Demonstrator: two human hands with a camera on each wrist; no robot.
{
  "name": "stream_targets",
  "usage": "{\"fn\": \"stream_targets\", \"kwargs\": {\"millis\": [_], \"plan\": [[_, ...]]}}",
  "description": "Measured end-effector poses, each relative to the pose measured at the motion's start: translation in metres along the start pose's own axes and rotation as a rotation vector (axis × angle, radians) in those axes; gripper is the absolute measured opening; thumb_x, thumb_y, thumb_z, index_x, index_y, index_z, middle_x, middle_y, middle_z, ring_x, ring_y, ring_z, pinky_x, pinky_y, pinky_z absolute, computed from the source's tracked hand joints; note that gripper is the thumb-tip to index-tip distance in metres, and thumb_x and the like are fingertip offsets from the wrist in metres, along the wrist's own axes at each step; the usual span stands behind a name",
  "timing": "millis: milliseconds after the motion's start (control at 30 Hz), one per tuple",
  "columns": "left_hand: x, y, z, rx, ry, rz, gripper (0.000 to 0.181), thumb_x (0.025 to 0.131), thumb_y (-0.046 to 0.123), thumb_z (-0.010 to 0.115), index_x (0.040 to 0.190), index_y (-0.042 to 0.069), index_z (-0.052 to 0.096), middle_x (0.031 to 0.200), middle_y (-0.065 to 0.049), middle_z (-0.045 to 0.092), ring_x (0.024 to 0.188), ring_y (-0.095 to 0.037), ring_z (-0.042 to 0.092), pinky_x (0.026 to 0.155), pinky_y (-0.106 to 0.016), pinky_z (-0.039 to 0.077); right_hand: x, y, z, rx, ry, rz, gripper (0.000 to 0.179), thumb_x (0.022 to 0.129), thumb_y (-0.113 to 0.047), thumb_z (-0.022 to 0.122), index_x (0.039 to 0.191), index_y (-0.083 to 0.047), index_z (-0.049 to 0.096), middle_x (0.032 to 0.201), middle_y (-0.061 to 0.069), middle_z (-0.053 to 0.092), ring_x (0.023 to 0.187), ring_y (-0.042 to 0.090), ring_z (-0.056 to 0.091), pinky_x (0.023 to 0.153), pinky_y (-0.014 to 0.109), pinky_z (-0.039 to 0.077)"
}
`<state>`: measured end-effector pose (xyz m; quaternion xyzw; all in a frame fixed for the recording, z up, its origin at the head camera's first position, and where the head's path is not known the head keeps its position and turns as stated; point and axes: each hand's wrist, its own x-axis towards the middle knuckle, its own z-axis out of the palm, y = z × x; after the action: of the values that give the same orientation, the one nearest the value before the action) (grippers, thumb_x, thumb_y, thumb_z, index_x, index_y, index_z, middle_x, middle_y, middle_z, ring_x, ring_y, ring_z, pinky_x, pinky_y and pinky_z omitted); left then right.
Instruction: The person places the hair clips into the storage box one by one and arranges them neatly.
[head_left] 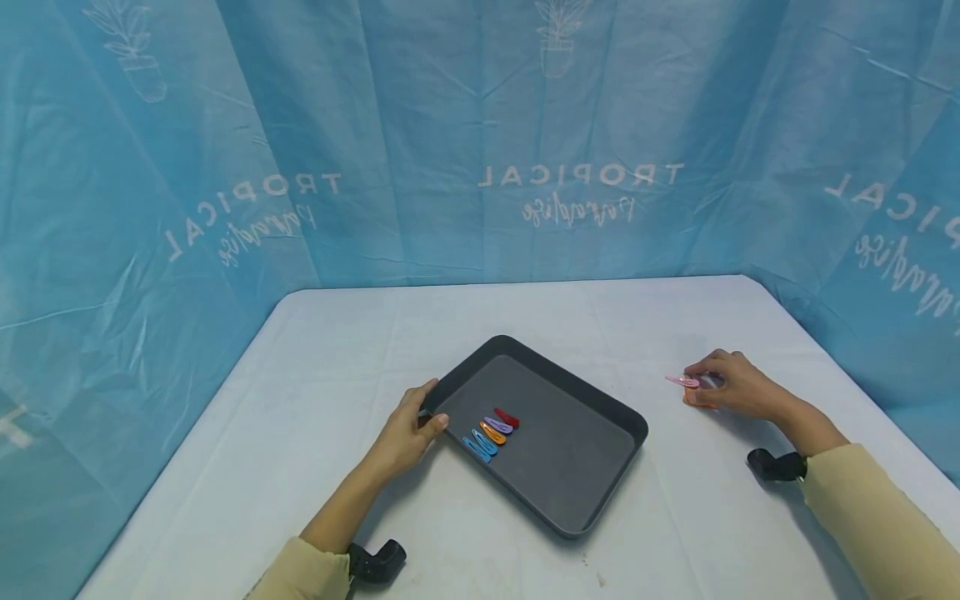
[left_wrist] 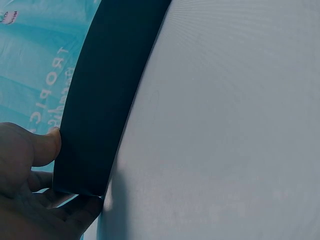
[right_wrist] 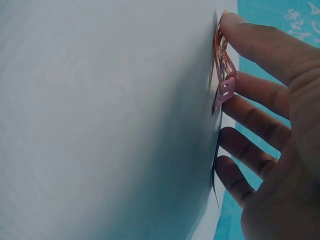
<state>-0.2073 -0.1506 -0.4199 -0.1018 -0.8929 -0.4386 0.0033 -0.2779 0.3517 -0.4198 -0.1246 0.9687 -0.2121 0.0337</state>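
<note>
The small glossy pink snap hair clip (head_left: 681, 382) is at the right part of the white-covered table (head_left: 360, 333), well apart from the tray; the thumb and fingers of the R hand (head_left: 735, 386) are clamped around it together w/ a shiny orange piece (right_wrist: 230, 66), prob. another clip, but it is partly covered, so I cannot tell for sure. Such a clip is prob. very light, thin and stiff, w/ some spring, and smooth enough to slip; best hold is thumb + index across the broad end, gently, b/c a hard squeeze may snap it. The dark grey rectangular tray w/ raised rim (head_left: 570, 450) looks rigid and not too heavy; the L hand (head_left: 407, 435) is clamped on its left corner, thumb above and fingers under, which is a sound hold, though one-sided. Inside, near this corner, lie a red clip (head_left: 507, 417), a lilac clip (head_left: 498, 425), an orange clip (head_left: 492, 432) and blue clips (head_left: 483, 442) in a slanted row; they could slide if the tray tilts. In the way, approx. only the tray's rim stands btw. the R hand and this row. Behind hangs a blue printed curtain (head_left: 442, 225).
</note>
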Motion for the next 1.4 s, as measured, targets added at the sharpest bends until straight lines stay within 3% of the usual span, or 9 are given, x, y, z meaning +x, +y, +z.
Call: {"fn": "stream_targets", "kwargs": {"millis": [133,433,667,800,1200,1400], "plan": [[0.0,0.0,-0.001,-0.013,0.001,0.0,0.062,0.094,0.015,0.058,0.147,0.002,0.029,0.145,-0.022,0.036,0.136,-0.041,0.035,0.108,-0.056,0.034,0.001,-0.001,0.0,-0.01,0.0,0.001,0.066,0.074,-0.053,0.073,0.119,-0.006,0.064,0.117,0.019,0.055,0.103,0.031,0.042,0.077,0.04,0.042],[0.0,0.001,0.0,-0.023,0.0,0.004,0.061,0.094,0.015,0.057,0.147,0.002,0.029,0.145,-0.023,0.037,0.136,-0.041,0.034,0.109,-0.055,0.033,-0.001,0.001,-0.001,-0.002,-0.001,0.01,0.061,0.076,-0.048,0.074,0.12,-0.006,0.064,0.119,0.019,0.055,0.103,0.03,0.042,0.074,0.032,0.04],[0.0,0.0,0.0,-0.025,-0.008,0.0,0.062,0.094,0.016,0.057,0.147,0.003,0.028,0.146,-0.022,0.035,0.136,-0.042,0.034,0.107,-0.056,0.035,-0.004,-0.002,-0.005,0.035,-0.017,0.005,0.058,0.08,-0.042,0.072,0.122,-0.004,0.061,0.123,0.023,0.055,0.112,0.037,0.044,0.088,0.056,0.044],[0.0,-0.001,0.001,-0.018,-0.005,-0.005,0.062,0.094,0.016,0.057,0.147,0.004,0.028,0.146,-0.022,0.036,0.135,-0.042,0.035,0.106,-0.055,0.036,-0.005,-0.002,-0.007,0.04,-0.023,-0.003,0.052,0.082,-0.033,0.071,0.123,-0.002,0.061,0.122,0.022,0.056,0.113,0.038,0.045,0.092,0.059,0.044],[0.001,-0.001,0.001,-0.015,0.001,-0.017,0.062,0.094,0.016,0.057,0.147,0.004,0.028,0.145,-0.022,0.036,0.135,-0.04,0.037,0.107,-0.055,0.036,-0.006,-0.017,-0.021,0.053,0.034,-0.069,0.048,0.084,-0.022,0.071,0.126,-0.003,0.058,0.122,0.019,0.057,0.114,0.038,0.045,0.088,0.059,0.047],[0.0,0.0,0.001,-0.013,-0.001,-0.011,0.062,0.094,0.016,0.057,0.147,0.004,0.028,0.145,-0.022,0.036,0.134,-0.041,0.038,0.106,-0.055,0.036,-0.002,-0.041,-0.026,0.067,0.085,-0.181,0.048,0.081,-0.017,0.074,0.124,-0.004,0.059,0.12,0.016,0.058,0.112,0.034,0.046,0.089,0.059,0.043]]}}
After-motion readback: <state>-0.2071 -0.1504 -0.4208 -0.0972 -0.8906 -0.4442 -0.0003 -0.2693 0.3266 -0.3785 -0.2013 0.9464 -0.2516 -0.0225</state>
